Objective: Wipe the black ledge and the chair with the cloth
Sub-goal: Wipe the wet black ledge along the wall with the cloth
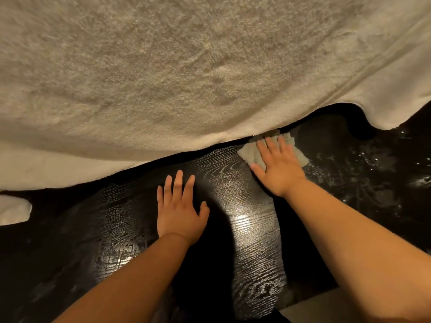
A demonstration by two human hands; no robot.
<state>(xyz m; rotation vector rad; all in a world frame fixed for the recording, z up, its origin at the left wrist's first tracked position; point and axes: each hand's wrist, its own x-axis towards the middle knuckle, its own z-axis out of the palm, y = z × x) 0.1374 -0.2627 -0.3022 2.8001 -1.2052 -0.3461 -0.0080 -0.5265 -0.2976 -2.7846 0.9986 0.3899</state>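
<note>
The right hand (278,166) lies flat, fingers straight and spread, pressing the cloth (247,155) onto the black ledge (251,229) right of centre in the frame. Its fingertips are just under the hem of the pale fleecy cover (186,78) filling the upper half. The left hand (179,210) rests open and empty on the bare ledge at centre, probably as a brace. Pale specks and smears show at the right edge. Long overlapping strokes along the grain would likely serve best, with even palm pressure so the cloth neither bunches nor catches the hem. The chair is not in view.
</note>
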